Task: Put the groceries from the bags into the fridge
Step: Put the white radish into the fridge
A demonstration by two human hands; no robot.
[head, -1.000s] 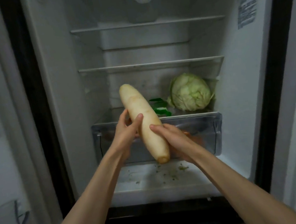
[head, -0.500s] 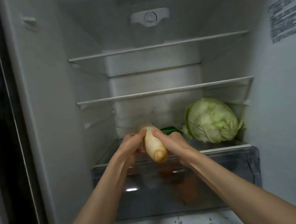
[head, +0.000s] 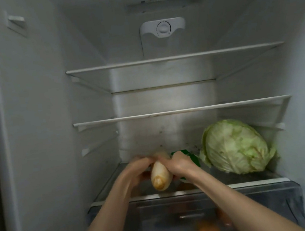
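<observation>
1. White radish (head: pixel 159 176) is held lengthwise over the lowest glass shelf (head: pixel 253 176), cut end toward the camera, far end hidden behind the fingers.
2. It is clasped from both sides: left hand (head: pixel 135 171) and right hand (head: pixel 179 163) are wrapped around it.
3. It should be lowered flat, pointed at the back wall, before being let go.
4. Green item (head: pixel 189 154) just behind the right hand should be cleared.
5. Cabbage (head: pixel 235 147), near on the right, should not be nudged.
6. Crisper drawer (head: pixel 196 216) below holds blurred orange items; it is left alone.

Cream radish (head: pixel 159 176), brownish cut end; pale green cabbage (head: pixel 235 148).
</observation>
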